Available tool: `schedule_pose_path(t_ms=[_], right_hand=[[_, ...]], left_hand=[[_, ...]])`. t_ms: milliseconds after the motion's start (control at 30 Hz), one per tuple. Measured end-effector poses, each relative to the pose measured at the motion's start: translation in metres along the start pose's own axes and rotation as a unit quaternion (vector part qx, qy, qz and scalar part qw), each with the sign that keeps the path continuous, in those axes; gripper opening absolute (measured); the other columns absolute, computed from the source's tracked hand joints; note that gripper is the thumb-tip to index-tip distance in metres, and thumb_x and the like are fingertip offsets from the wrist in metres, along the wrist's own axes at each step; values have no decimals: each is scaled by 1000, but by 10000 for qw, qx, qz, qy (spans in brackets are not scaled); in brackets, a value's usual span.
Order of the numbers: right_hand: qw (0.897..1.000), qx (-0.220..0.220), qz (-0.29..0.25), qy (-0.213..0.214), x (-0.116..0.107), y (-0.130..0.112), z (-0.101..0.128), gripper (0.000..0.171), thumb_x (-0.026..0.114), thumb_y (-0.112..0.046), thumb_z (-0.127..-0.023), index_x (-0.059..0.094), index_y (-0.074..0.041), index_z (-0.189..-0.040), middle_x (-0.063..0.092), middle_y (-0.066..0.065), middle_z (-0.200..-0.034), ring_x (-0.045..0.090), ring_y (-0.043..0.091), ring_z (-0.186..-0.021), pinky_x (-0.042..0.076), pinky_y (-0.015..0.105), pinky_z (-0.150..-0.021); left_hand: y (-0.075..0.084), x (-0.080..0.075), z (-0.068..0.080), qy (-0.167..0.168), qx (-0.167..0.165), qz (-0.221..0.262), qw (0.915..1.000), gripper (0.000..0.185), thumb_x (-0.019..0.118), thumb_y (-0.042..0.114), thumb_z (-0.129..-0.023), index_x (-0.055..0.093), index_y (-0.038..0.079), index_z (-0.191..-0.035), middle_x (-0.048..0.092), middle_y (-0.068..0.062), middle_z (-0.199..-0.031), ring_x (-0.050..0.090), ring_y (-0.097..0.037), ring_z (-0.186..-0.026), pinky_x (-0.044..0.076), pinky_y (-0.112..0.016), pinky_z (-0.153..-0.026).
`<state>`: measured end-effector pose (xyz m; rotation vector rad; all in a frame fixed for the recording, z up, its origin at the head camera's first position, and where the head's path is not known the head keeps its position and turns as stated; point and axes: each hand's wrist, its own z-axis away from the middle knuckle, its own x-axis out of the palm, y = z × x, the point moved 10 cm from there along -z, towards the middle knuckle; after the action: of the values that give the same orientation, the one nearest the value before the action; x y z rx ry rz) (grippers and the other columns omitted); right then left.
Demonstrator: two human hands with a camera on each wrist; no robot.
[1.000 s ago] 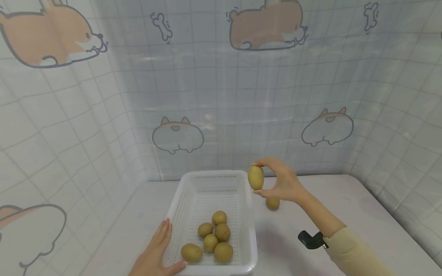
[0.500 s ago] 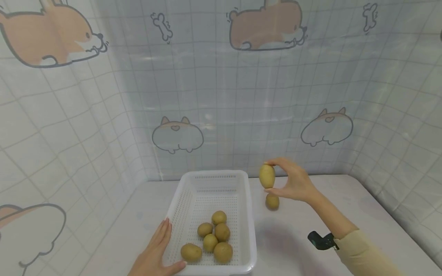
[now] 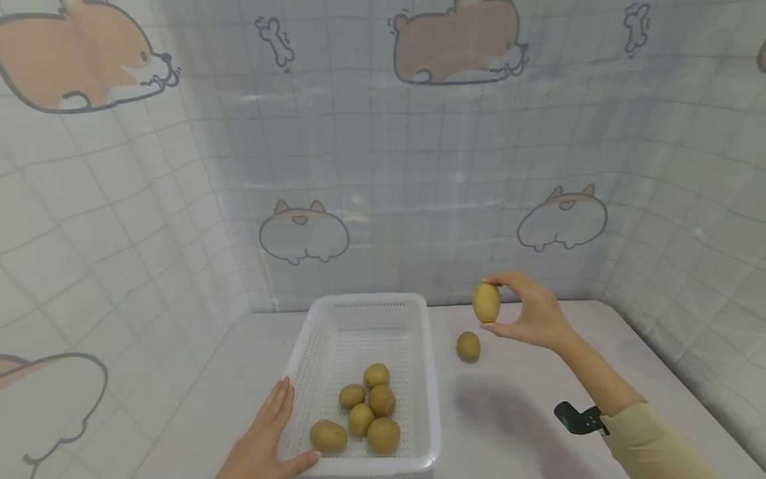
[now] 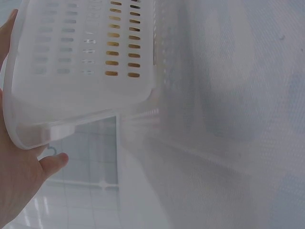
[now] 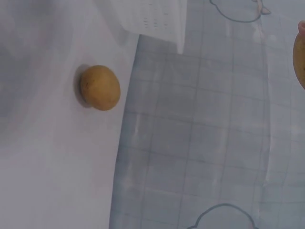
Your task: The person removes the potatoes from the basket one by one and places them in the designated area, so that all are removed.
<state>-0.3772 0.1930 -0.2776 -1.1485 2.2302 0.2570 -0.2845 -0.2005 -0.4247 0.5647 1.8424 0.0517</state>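
Observation:
My right hand [image 3: 535,313] pinches a yellow-brown potato [image 3: 487,303] upright between thumb and fingertips, above the table to the right of the basket. A sliver of that potato [image 5: 300,59] shows at the right edge of the right wrist view. Below and left of this hand, another potato [image 3: 469,346] lies on the table. With straight fingers, my left hand [image 3: 263,432] rests on the near left corner of a white perforated plastic basket [image 3: 435,399]; its thumb lies at the front rim. Several potatoes [image 3: 383,401] sit in the basket's near half.
The white table [image 3: 538,399] extends to both sides of the basket. A pale gridded curtain with cartoon dogs [image 3: 383,166] encloses the back and sides. A black device [image 3: 579,419] is worn at the right wrist.
My right hand has moved right, away from the basket, carrying the potato. The potato on the table, partly hidden before, now shows whole. My left hand keeps its place on the basket.

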Motion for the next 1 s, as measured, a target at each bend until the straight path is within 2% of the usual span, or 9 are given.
schedule_pose_path(t_ms=[200, 267, 333, 400, 500, 633, 800, 833, 1000], right_hand=[[9994, 283, 165, -99, -6, 11, 8, 75, 85, -31, -50, 56, -15, -118, 57, -7, -111, 52, 11, -104, 41, 22, -88], [9992, 316, 208, -88, -7, 13, 10, 75, 85, -32, -50, 56, -15, -117, 57, -8, -110, 51, 10, -103, 42, 23, -87], [9992, 322, 247, -65, -7, 16, 12, 75, 85, -33, -49, 56, -16, -117, 57, -8, -109, 51, 10, -101, 42, 24, -86], [9991, 318, 284, -53, -8, 17, 14, 76, 85, -34, -49, 56, -16, -117, 57, -9, -109, 51, 9, -100, 42, 24, -85], [9991, 290, 309, -27, -9, 20, 17, 76, 85, -34, -49, 57, -16, -117, 58, -8, -108, 51, 9, -99, 42, 23, -84], [9991, 298, 302, -45, -8, 25, 23, 76, 86, -34, -49, 57, -14, -116, 58, -5, -108, 52, 12, -99, 42, 23, -82], [9978, 519, 371, -156, -4, 38, 32, 75, 85, -34, -50, 57, -13, -116, 58, -5, -109, 53, 12, -98, 43, 24, -80], [9976, 555, 380, -173, -2, 41, 34, 74, 85, -34, -50, 57, -13, -116, 58, -5, -109, 53, 12, -97, 43, 25, -79], [9956, 773, 436, -301, 8, 52, 46, 72, 85, -35, -51, 57, -15, -114, 58, -8, -105, 54, 9, -95, 47, 30, -75]], left_hand=[[3, 1, -2, -35, 70, 37, 10000, 105, 69, 57, -66, 25, -6, -139, 19, -20, -146, 7, -21, -137, 35, -56, -92], [3, 0, -2, -13, 107, 5, 9999, 105, 69, 56, -66, 25, -6, -138, 20, -20, -146, 4, -17, -137, 34, -55, -92], [2, 0, -2, 13, 127, -27, 9999, 106, 70, 56, -65, 25, -6, -138, 21, -20, -146, 1, -12, -137, 26, -42, -104], [2, -1, -2, 76, 200, -95, 9997, 106, 70, 56, -65, 26, -7, -138, 22, -21, -145, -1, -9, -136, 12, -24, -108], [2, 0, -2, 164, 312, -157, 9993, 106, 71, 56, -65, 27, -9, -137, 23, -22, -144, -2, -9, -136, -7, -2, -95], [3, -1, 0, 254, 398, -188, 9987, 106, 71, 56, -64, 27, -9, -136, 24, -22, -144, 1, -13, -137, -7, -1, -95], [3, -1, -1, 167, 227, -123, 9995, 107, 70, 57, -65, 26, -6, -138, 21, -19, -146, 4, -15, -137, -6, -1, -94], [3, -1, -1, 165, 199, -127, 9996, 106, 70, 57, -65, 26, -6, -138, 21, -18, -146, 5, -16, -137, -3, -6, -99], [4, -2, -2, 169, 151, -116, 9997, 106, 71, 55, -64, 26, -6, -138, 21, -18, -146, 4, -15, -137, -3, -7, -99]])
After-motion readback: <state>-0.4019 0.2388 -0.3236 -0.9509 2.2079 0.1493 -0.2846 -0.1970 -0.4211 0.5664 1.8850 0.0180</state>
